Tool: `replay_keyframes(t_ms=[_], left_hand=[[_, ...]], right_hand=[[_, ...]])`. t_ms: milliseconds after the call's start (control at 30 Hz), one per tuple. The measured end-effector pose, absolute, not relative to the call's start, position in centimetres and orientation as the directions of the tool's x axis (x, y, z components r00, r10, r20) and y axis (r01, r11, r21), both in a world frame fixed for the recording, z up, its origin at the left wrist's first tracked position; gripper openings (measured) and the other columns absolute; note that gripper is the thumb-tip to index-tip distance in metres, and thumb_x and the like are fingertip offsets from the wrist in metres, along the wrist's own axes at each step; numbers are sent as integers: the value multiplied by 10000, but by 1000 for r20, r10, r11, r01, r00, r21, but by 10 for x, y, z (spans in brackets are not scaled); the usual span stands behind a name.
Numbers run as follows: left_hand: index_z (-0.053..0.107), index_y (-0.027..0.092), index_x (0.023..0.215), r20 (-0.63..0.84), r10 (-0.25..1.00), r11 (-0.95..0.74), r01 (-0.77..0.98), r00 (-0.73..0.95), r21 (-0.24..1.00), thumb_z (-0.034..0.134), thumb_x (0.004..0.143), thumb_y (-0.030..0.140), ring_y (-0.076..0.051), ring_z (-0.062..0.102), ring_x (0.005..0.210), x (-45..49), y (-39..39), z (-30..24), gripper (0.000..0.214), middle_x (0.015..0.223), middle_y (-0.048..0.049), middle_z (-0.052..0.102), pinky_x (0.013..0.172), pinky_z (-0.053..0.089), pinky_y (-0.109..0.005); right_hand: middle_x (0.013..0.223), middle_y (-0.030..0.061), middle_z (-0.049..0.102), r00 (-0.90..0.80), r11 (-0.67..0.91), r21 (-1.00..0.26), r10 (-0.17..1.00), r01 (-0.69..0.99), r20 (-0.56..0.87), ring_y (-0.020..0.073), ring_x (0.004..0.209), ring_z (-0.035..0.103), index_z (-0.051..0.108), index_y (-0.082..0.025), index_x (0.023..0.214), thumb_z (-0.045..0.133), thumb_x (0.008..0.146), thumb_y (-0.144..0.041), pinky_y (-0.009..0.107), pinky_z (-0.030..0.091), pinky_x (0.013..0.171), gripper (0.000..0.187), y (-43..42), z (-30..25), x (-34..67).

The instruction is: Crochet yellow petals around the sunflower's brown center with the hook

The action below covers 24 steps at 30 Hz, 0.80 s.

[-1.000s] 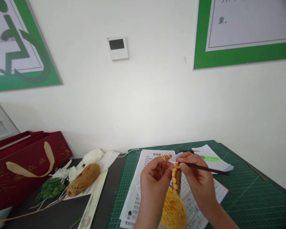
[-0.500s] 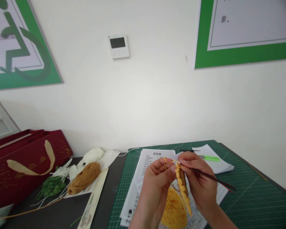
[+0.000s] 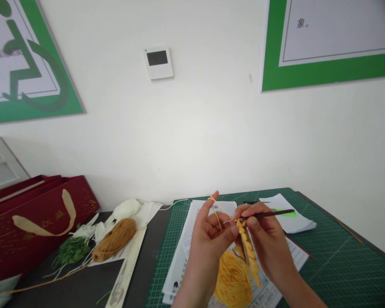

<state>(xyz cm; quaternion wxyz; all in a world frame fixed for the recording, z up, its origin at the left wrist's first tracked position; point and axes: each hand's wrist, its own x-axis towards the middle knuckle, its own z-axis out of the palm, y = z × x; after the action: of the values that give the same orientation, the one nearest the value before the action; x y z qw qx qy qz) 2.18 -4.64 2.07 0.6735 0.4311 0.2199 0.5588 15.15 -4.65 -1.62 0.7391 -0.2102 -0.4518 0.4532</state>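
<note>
Tight pinch: dark crochet hook [image 3: 266,215], right hand [image 3: 269,241]; yellow yarn [image 3: 220,206] over left hand [image 3: 208,241]; printed sheets [image 3: 192,256] and green cutting mat [image 3: 340,261] below.

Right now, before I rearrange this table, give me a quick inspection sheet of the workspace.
Surface: green cutting mat on a dark table, printed sheets on the mat.
Job's things: crochet hook, yellow crocheted strip, yellow yarn bundle.
Clutter: tan yarn skein, green yarn, white yarn, red gift bag.
Hands: right hand grips the hook; left hand holds a yellow yarn strand over a raised finger.
Cables: nothing seen.
Surroundings: white wall, wall panel, green-framed posters.
</note>
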Motion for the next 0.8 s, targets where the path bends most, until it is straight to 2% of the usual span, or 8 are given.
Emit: replay_keyframes(t_ms=[133, 267, 433, 800], left_hand=[[575, 182, 1375, 204, 951, -61, -504, 233, 862, 865, 736, 123, -118, 637, 695, 17, -45, 23, 704, 767, 15, 693, 704, 519, -258], [585, 166, 1351, 181, 957, -56, -472, 225, 880, 894, 688, 148, -128, 641, 670, 14, -42, 22, 732, 737, 8, 708, 663, 525, -256], [584, 148, 1332, 161, 963, -45, -463, 215, 885, 868, 711, 130, -136, 652, 696, 14, -43, 25, 683, 753, -3, 715, 676, 532, -261], [591, 108, 1285, 165, 955, -39, -449, 247, 893, 824, 746, 116, -147, 657, 653, 11, -40, 24, 588, 750, -22, 732, 669, 515, -288]], right_hand=[[879, 13, 704, 247, 593, -720, 805, -361, 539, 157, 849, 672, 679, -261, 905, 687, 931, -351, 276, 557, 754, 94, -44, -19, 154], [876, 16, 708, 266, 623, -712, 782, -324, 564, 176, 859, 666, 661, -264, 926, 649, 955, -372, 306, 539, 765, 113, -43, -20, 156], [887, 24, 712, 254, 650, -703, 760, -288, 598, 195, 857, 671, 637, -266, 957, 625, 969, -367, 354, 526, 793, 102, -44, -20, 160], [846, 20, 720, 233, 698, -689, 716, -196, 659, 191, 804, 679, 608, -262, 962, 575, 997, -313, 346, 534, 763, 70, -44, -15, 165]])
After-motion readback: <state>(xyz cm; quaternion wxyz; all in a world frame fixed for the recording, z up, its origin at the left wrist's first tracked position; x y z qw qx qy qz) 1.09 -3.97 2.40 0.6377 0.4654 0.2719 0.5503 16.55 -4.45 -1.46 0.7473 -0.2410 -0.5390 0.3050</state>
